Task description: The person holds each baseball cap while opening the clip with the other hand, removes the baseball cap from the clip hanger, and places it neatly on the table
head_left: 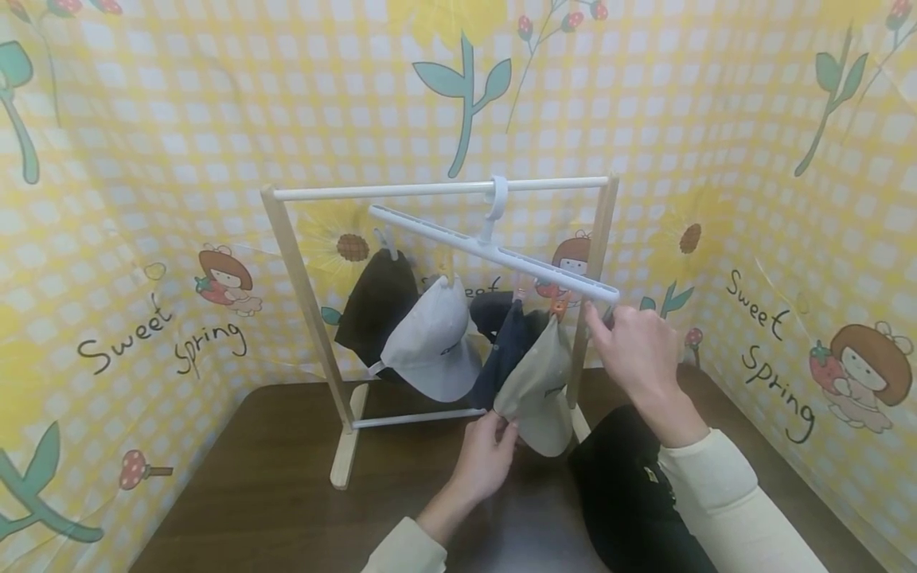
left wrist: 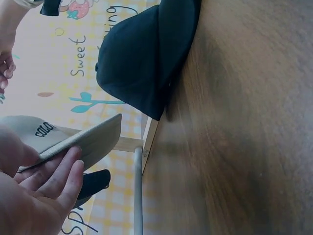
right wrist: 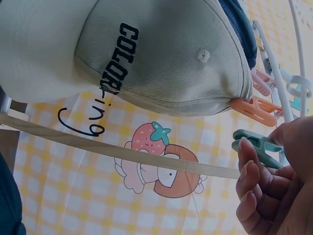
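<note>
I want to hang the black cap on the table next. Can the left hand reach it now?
Probably yes. The black cap lies just right of the left hand, nothing between, but that hand pinches the beige cap.

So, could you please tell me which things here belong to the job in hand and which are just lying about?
In hand:
beige cap, held by left hand
green clip, pinched by right hand
white hanger

Lying about:
black cap on table
grey cap
</note>
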A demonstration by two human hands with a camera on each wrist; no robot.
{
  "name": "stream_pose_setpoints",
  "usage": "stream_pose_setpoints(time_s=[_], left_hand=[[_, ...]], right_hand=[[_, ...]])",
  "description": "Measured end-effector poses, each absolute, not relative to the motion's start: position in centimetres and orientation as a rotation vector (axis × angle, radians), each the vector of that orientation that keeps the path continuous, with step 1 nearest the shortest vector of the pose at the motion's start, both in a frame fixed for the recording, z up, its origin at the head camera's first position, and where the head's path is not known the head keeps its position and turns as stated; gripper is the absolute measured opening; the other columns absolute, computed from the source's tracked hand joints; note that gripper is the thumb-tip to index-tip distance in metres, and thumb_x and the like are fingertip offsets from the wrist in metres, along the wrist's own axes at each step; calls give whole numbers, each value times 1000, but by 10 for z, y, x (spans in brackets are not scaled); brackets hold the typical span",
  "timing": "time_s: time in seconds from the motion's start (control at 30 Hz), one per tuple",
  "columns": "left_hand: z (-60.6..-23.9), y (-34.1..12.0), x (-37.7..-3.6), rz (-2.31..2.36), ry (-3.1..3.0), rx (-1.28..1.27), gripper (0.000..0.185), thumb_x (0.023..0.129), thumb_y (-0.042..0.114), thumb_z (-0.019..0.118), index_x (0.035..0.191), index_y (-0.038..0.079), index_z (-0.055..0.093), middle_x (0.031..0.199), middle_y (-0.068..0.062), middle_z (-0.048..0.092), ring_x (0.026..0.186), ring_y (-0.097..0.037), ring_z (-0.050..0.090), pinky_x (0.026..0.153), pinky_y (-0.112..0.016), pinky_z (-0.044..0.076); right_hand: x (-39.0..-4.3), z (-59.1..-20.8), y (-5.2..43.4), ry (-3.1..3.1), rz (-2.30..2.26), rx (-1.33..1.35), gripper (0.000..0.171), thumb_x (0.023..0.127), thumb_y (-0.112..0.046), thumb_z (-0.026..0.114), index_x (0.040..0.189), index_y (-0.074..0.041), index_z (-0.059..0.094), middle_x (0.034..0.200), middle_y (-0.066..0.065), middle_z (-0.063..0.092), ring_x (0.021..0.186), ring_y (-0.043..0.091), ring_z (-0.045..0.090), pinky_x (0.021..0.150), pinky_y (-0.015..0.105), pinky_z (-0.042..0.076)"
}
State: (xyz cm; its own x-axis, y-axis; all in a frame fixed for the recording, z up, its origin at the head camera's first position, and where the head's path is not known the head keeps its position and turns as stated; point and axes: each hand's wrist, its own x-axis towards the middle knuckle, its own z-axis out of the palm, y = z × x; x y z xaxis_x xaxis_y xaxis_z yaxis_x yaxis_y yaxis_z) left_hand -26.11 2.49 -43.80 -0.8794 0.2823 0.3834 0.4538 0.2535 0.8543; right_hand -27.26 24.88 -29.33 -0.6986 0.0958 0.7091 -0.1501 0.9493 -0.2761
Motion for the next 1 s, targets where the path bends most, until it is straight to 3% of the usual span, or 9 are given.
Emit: stream_pose_setpoints(time_s=[0.7,0.9,1.0], left_hand=[[-437,26,-261,-1670,-2354,-749,16,104,1,53,111,-1,67,91,-13,76,76,-11,70,69,-25,58],[-438,27,-261,-1695,-2352,-750,18,104,1,52,114,0,67,93,-13,75,76,-9,70,71,-25,58],[-438,27,-261,-1692,-2349,-748,17,104,1,53,113,-1,67,92,-14,75,75,-10,70,69,-25,58]], right_hand=[[-270,-290,253,-2254,458,-35,67,96,-58,61,50,-10,52,46,3,43,42,23,39,38,33,24],[-266,-289,249,-2317,448,-51,73,101,-62,48,47,-13,45,42,0,36,41,22,35,39,32,19],[-264,-290,246,-2375,460,-35,71,106,-55,41,47,-14,43,43,0,36,41,22,35,39,32,19]])
